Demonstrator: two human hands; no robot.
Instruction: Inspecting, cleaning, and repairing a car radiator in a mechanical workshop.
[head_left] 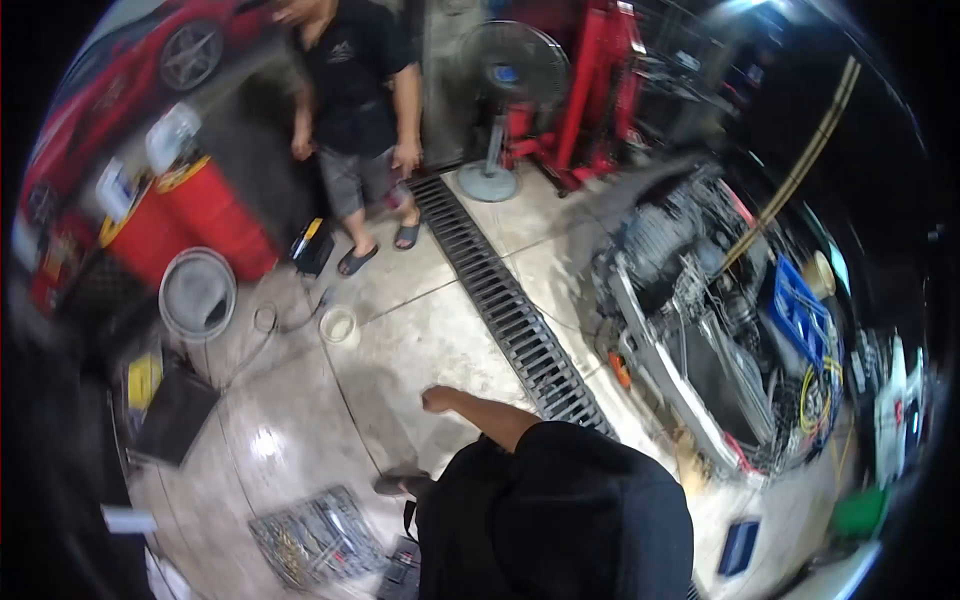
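Floor grate: sits to the right of my raised hand and well apart from it; its long axis runs slantwise from beside a co-worker's feet to the lower right, where my black shirt covers it.
Right hand: I take it for my right, though the steep, smeared view leaves that less than sure; it is the nearer one to the grate, and I see it touching nothing.
Grip: my fingers look drawn inward, but I cannot tell whether they pinch anything.
Left hand: out of sight, so I cannot say how it is held.
Cream tub: on the floor, up and left of my hand.
Tool set: laid flat at lower left, below my shoe.
Edges: the grate's left border bounds the pale floor; an exposed engine bay stands farther right.
Room: floor stretches between tub and grate, beyond my knuckles.
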